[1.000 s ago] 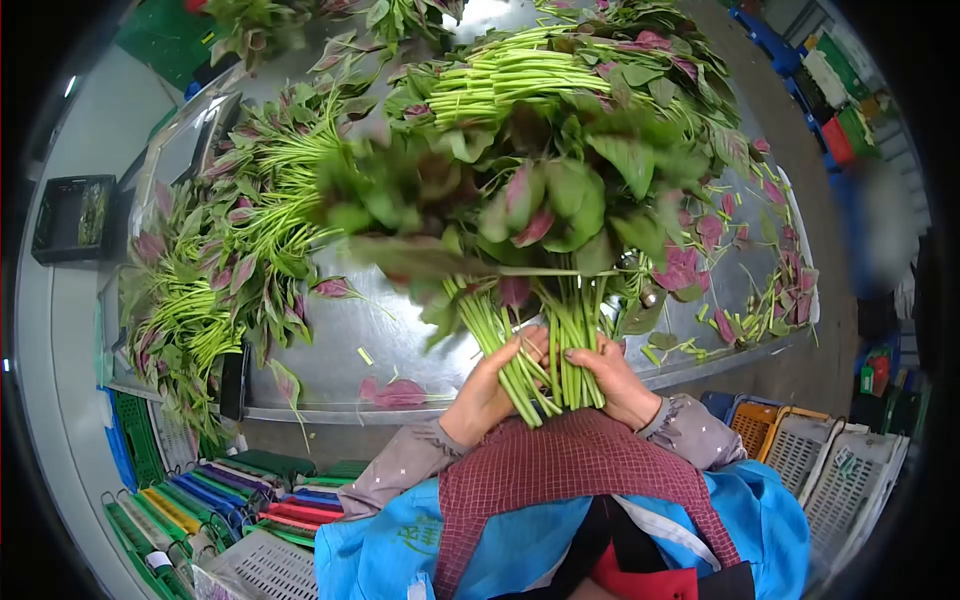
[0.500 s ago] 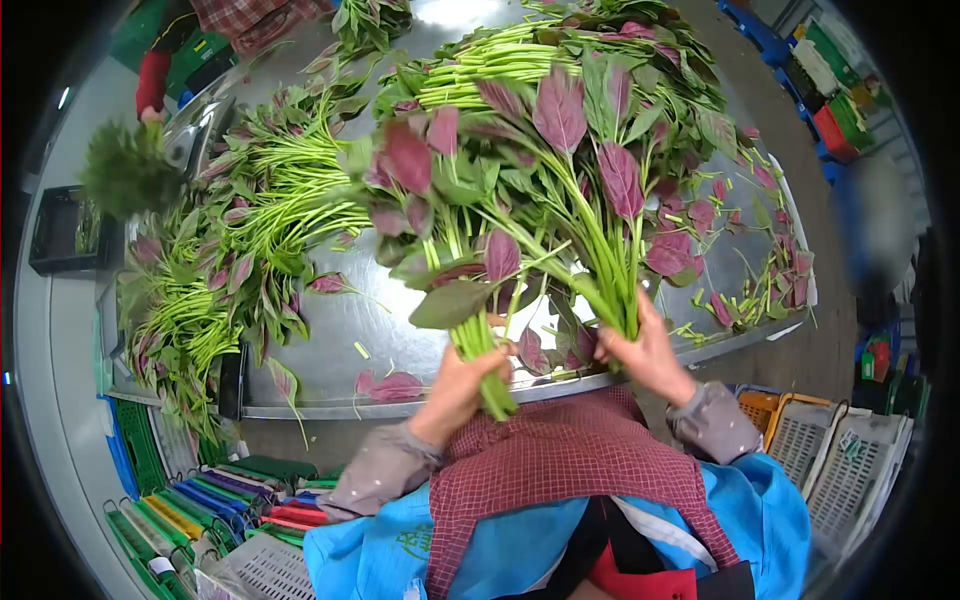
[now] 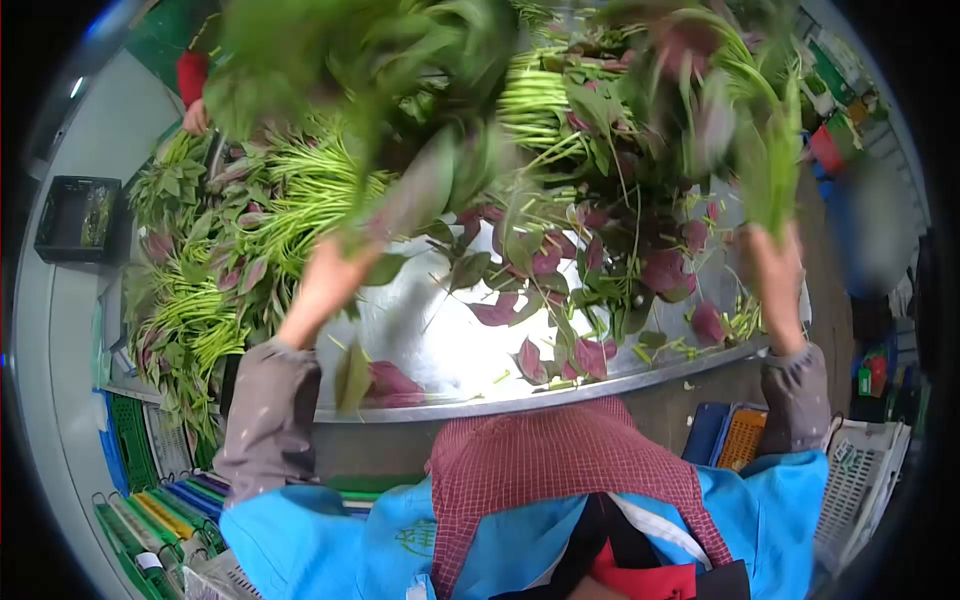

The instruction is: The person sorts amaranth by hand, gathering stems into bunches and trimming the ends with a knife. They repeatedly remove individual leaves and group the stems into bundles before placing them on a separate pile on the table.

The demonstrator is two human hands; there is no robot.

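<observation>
My right hand [image 3: 775, 265] is closed around the pale green stems of a bunch of amaranth greens [image 3: 768, 165], raised over the table's right side. Its green and purple leaves fan out up and to the left, smeared by motion. On the left, my left hand [image 3: 335, 275] grips the lower end of another leafy bunch [image 3: 425, 195], whose blurred tops rise toward the upper edge. Between the hands, loose purple leaves [image 3: 545, 255] and cut stem pieces lie scattered on the metal table [image 3: 420, 345]. The fingers of my left hand are partly blurred.
Piled greens [image 3: 305, 200] cover the table's left side, with more stems [image 3: 535, 105] at the back. A black crate [image 3: 78, 220] stands far left, near another person's hand [image 3: 196, 117]. Colourful stacked crates [image 3: 165, 515] sit low left, a grey crate [image 3: 865, 480] low right.
Both hands have moved apart and upward from the table's front edge, carrying their bunches. The greens by the other person's hand at the left are no longer held up there.
</observation>
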